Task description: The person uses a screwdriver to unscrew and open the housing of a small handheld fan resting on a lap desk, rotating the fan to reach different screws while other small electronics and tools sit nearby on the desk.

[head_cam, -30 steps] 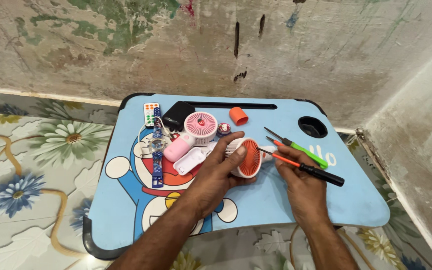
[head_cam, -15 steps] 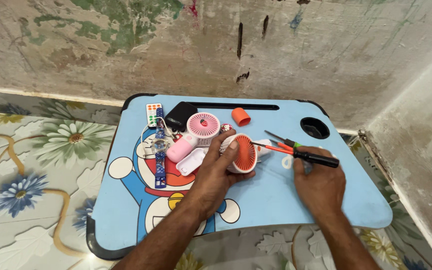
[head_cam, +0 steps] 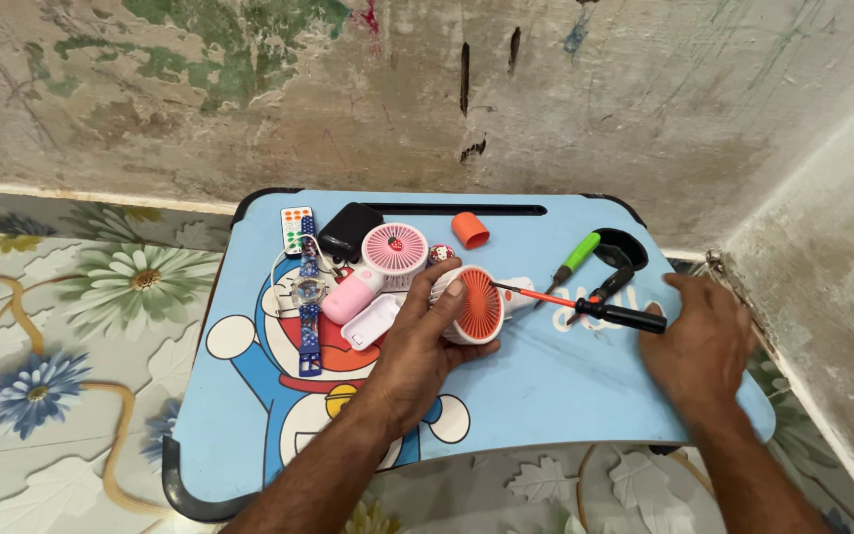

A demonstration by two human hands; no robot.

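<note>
Left hand, nearest the camera, fingers curled around a small white handheld fan with an orange grille, gripping it on its side on the blue cartoon-printed lap table, near the table's centre. Right hand flat over the table's right part, fingers spread and holding nothing; fingertips near the black handle of a screwdriver with an orange shaft, contact not clear. The shaft's tip reaches the fan's body. Just left of the held fan: white rectangular case, pink oblong piece, blue-strapped wristwatch lying lengthwise. Further back: pink round fan, black pouch, small white remote with coloured buttons, orange cap. Right rear: green-handled screwdriver beside the black cup recess. Behind the table, a stained, peeling wall.
</note>
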